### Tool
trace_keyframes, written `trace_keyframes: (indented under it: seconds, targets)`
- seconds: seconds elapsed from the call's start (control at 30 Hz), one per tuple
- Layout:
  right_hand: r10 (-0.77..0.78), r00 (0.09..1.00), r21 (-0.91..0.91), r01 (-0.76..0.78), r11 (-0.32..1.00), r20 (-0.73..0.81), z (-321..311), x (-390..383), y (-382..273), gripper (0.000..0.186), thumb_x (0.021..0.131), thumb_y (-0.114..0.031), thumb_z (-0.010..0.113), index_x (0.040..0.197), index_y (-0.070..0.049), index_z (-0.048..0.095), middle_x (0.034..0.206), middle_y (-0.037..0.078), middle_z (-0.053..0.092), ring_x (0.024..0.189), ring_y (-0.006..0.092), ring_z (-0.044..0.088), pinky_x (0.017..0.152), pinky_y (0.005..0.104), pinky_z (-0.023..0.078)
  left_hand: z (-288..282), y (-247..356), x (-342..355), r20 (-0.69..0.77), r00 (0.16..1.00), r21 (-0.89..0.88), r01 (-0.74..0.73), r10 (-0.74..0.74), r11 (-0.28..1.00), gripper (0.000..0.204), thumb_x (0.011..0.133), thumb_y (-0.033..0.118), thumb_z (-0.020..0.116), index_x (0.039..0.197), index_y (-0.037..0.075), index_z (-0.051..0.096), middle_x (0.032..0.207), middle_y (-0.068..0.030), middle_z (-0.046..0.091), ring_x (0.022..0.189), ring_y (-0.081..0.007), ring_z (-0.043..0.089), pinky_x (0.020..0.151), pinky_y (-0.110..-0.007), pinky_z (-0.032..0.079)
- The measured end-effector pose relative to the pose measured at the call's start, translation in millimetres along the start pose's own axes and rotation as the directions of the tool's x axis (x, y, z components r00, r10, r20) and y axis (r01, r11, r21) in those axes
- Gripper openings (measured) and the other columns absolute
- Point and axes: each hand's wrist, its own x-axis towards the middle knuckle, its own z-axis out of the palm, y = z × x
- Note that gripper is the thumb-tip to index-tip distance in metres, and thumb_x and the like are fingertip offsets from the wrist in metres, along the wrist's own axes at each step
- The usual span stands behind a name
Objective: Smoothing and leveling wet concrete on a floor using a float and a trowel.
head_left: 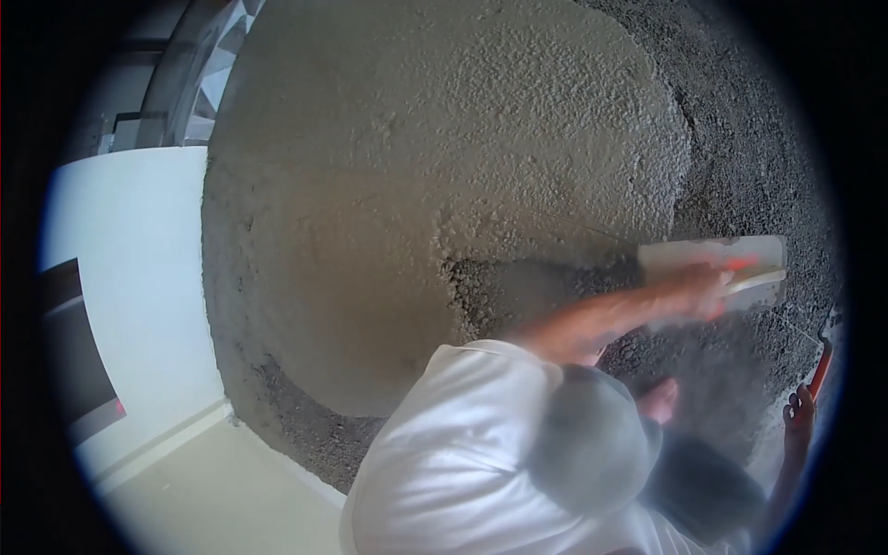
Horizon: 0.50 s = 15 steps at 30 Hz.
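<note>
My left arm reaches across to the right. Its hand, smeared by motion, grips the pale handle of a flat, rectangular plastering trowel. The blade lies over the right end of the wet grey mortar, against the dark, gritty surface. At the far right, my right hand is closed on a red-handled trowel with a bent dark neck; its far end is lost near the dark rim. The mortar looks smooth at left and lumpy toward the upper right.
Dark, coarse ground borders the mortar at upper right. A white panel stands along the left edge, above a pale floor. My white sleeve and grey-clad knees fill the lower middle, with a bare foot between them.
</note>
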Motion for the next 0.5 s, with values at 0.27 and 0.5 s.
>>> trace_keyframes:
  seconds: [0.27,0.5]
  targets:
    - [0.106,0.945,0.115,-0.147,0.982,0.309,63.3,44.7,-26.1,0.018,0.087,-0.022,0.065,0.094,-0.012,0.051,0.07,-0.003,0.05,0.06,0.0061,0.049,0.052,0.0205,0.039,-85.6,-29.6,-136.3,-0.495,0.867,-0.15,-0.022,-0.056,0.988,0.042,0.085,0.005,0.059,0.126,0.002,0.058,0.12,-0.0136,0.063,0.108,-0.0199,0.062,0.096,-0.034,0.049]
    - [0.072,0.933,0.025,-0.086,0.996,0.353,75.6,46.8,-26.1,0.019,0.085,-0.023,0.064,0.093,-0.013,0.049,0.066,-0.003,0.049,0.056,0.0073,0.048,0.05,0.021,0.037,-231.1,-72.3,-238.9,-0.833,0.321,-0.279,0.459,-0.45,0.844,0.029,0.08,0.022,0.071,0.098,0.001,0.068,0.06,-0.0004,0.059,0.045,-0.0071,0.053,0.039,-0.026,0.042]
